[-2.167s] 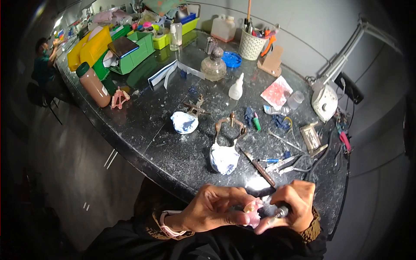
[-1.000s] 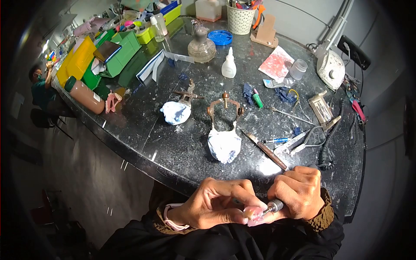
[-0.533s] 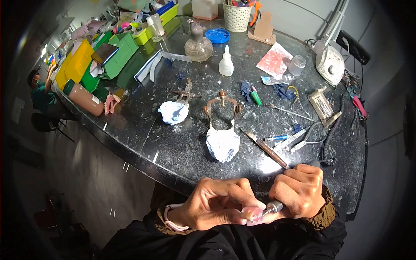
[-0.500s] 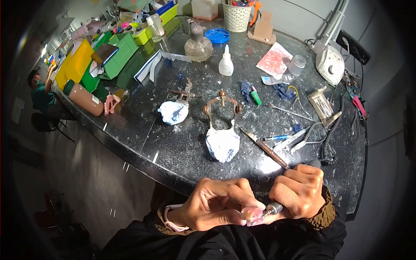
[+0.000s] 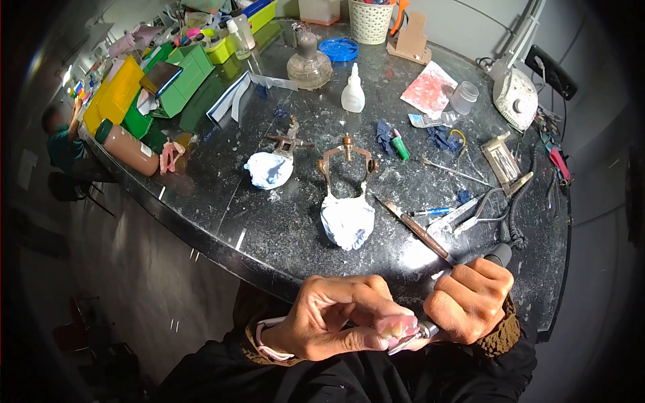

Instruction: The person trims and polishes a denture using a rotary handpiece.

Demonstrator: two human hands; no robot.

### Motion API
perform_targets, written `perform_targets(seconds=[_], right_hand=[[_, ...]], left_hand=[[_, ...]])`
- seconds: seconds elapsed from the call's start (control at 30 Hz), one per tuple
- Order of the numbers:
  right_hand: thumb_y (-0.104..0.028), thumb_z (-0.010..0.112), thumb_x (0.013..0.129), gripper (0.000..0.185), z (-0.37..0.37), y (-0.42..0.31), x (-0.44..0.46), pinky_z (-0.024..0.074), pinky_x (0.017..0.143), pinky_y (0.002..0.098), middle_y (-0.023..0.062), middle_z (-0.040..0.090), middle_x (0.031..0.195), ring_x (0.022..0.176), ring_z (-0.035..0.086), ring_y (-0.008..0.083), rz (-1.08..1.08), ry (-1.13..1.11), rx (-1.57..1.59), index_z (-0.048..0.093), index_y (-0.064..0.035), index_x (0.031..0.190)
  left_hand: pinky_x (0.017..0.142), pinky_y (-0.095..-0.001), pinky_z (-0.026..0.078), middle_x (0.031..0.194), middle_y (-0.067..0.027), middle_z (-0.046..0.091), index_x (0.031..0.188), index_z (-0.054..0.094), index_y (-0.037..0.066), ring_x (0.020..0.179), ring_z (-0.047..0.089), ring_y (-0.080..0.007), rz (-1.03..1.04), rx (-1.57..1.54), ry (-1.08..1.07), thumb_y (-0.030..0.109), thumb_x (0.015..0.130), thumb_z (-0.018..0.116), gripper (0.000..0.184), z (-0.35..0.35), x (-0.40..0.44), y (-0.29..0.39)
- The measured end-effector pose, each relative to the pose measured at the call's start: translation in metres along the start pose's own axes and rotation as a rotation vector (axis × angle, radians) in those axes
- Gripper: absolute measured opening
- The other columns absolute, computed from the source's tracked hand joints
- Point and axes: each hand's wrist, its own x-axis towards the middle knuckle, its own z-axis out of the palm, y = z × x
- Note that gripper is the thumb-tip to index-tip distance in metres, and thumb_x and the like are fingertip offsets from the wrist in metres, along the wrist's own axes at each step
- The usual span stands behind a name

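In front of my body, my left hand (image 5: 342, 316) pinches a small pink denture (image 5: 396, 326) with pale teeth between thumb and fingertips. My right hand (image 5: 470, 302) is wrapped round a rotary handpiece (image 5: 427, 329). Its metal nose meets the denture's right side, and the bur tip is hidden. The dark rear end of the handpiece shows above my right knuckles. A knife with a brown handle (image 5: 428, 238) lies just beyond that hand. Past my left hand, a brass articulator frame (image 5: 347, 154) carries a white plaster lump (image 5: 347, 225). Another plaster piece (image 5: 269, 170) lies to its left.
Across the dark bench stand a white dropper bottle (image 5: 353, 94), a glass burner (image 5: 309, 67) and a blue lid (image 5: 338, 49). Pliers (image 5: 480, 215) and a coiled cord (image 5: 517, 225) lie right. Green bins (image 5: 185, 87) line the left, where another person (image 5: 64, 144) sits.
The denture has been turned in my left fingers, so more of its teeth face me. My right hand has shifted slightly right, showing more of the handpiece's rear end.
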Motion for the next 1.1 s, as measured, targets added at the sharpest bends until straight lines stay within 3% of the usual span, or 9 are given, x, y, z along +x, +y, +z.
perform_targets(seconds=[0.2, 0.47, 0.57, 0.6, 0.73, 0.93, 1.03, 1.07, 1.1], right_hand=[[-0.027, 0.055, 0.042, 0.028, 0.000, -0.004, 0.004, 0.0242, 0.041, 0.0276, -0.0013, 0.035, 0.051, 0.041, 0.037, 0.0133, 0.134, 0.005, 0.001, 0.042, -0.0103, 0.059], [-0.026, 0.054, 0.044, 0.025, -0.001, 0.001, 0.000, 0.0224, 0.040, 0.0280, -0.0004, 0.035, 0.050, 0.040, 0.036, 0.0139, -0.002, -0.018, -0.027, 0.042, -0.0086, 0.058], [-0.026, 0.056, 0.047, 0.025, -0.002, -0.003, 0.003, 0.0224, 0.040, 0.0280, -0.0002, 0.038, 0.050, 0.040, 0.037, 0.0139, 0.133, -0.011, 0.003, 0.042, -0.0083, 0.058], [-0.054, 0.068, 0.060, 0.055, 0.000, 0.000, 0.004, 0.0225, 0.039, 0.0221, -0.0041, 0.032, 0.047, 0.039, 0.036, 0.0086, 0.112, -0.023, -0.071, 0.032, -0.0134, 0.050], [-0.050, 0.068, 0.059, 0.050, 0.004, 0.000, 0.003, 0.0199, 0.039, 0.0236, -0.0040, 0.031, 0.047, 0.039, 0.034, 0.0091, 0.075, 0.032, -0.061, 0.035, -0.0137, 0.051], [-0.048, 0.063, 0.066, 0.045, 0.001, 0.004, -0.002, 0.0192, 0.040, 0.0247, -0.0036, 0.031, 0.049, 0.039, 0.033, 0.0098, -0.075, 0.036, -0.131, 0.037, -0.0130, 0.053], [-0.033, 0.061, 0.061, 0.032, 0.001, 0.000, 0.004, 0.0192, 0.040, 0.0248, -0.0034, 0.033, 0.050, 0.040, 0.033, 0.0099, 0.050, 0.037, -0.060, 0.038, -0.0131, 0.054], [-0.025, 0.050, 0.040, 0.025, -0.003, -0.002, 0.004, 0.0219, 0.040, 0.0274, -0.0006, 0.035, 0.051, 0.041, 0.036, 0.0130, 0.062, -0.012, -0.023, 0.041, -0.0087, 0.056], [-0.025, 0.050, 0.040, 0.024, -0.003, -0.002, 0.003, 0.0221, 0.041, 0.0275, -0.0006, 0.035, 0.050, 0.041, 0.036, 0.0130, 0.041, -0.012, -0.025, 0.041, -0.0087, 0.056]], left_hand=[[0.071, -0.0235, 0.047, 0.091, -0.0126, 0.058, 0.101, 0.058, -0.008, 0.084, 0.058, -0.0135, 0.011, -0.019, -0.007, -0.003, 0.078, 0.063, 0.023, -0.003, -0.001, -0.003], [0.072, -0.0247, 0.046, 0.090, -0.0150, 0.061, 0.101, 0.059, -0.008, 0.083, 0.057, -0.0128, -0.018, 0.083, 0.030, 0.001, 0.078, 0.065, 0.026, -0.003, 0.002, 0.000], [0.059, -0.0293, 0.042, 0.072, -0.0140, 0.059, 0.090, 0.061, -0.007, 0.066, 0.054, -0.0171, -0.032, 0.105, 0.157, -0.004, 0.069, 0.069, 0.022, 0.007, 0.005, 0.004], [0.059, -0.0296, 0.042, 0.073, -0.0144, 0.059, 0.089, 0.061, -0.008, 0.066, 0.054, -0.0172, -0.025, 0.118, 0.155, -0.004, 0.069, 0.069, 0.022, 0.007, 0.004, 0.004], [0.059, -0.0302, 0.043, 0.073, -0.0160, 0.060, 0.088, 0.061, -0.008, 0.065, 0.055, -0.0177, -0.015, 0.140, 0.160, -0.002, 0.068, 0.069, 0.022, 0.006, 0.004, 0.003], [0.060, -0.0298, 0.044, 0.073, -0.0174, 0.061, 0.087, 0.062, -0.008, 0.063, 0.056, -0.0181, -0.037, 0.151, 0.160, -0.001, 0.068, 0.070, 0.022, 0.008, 0.003, 0.004], [0.060, -0.0296, 0.044, 0.073, -0.0172, 0.061, 0.086, 0.062, -0.008, 0.063, 0.056, -0.0179, -0.055, 0.156, 0.165, -0.001, 0.067, 0.070, 0.021, 0.008, 0.002, 0.005], [0.060, -0.0295, 0.044, 0.073, -0.0171, 0.061, 0.086, 0.062, -0.008, 0.063, 0.056, -0.0178, -0.059, 0.159, 0.166, -0.001, 0.067, 0.070, 0.021, 0.008, 0.002, 0.005], [0.059, -0.0294, 0.044, 0.073, -0.0166, 0.061, 0.085, 0.062, -0.008, 0.063, 0.056, -0.0177, -0.053, 0.167, 0.161, -0.001, 0.068, 0.071, 0.021, 0.009, 0.002, 0.005]])
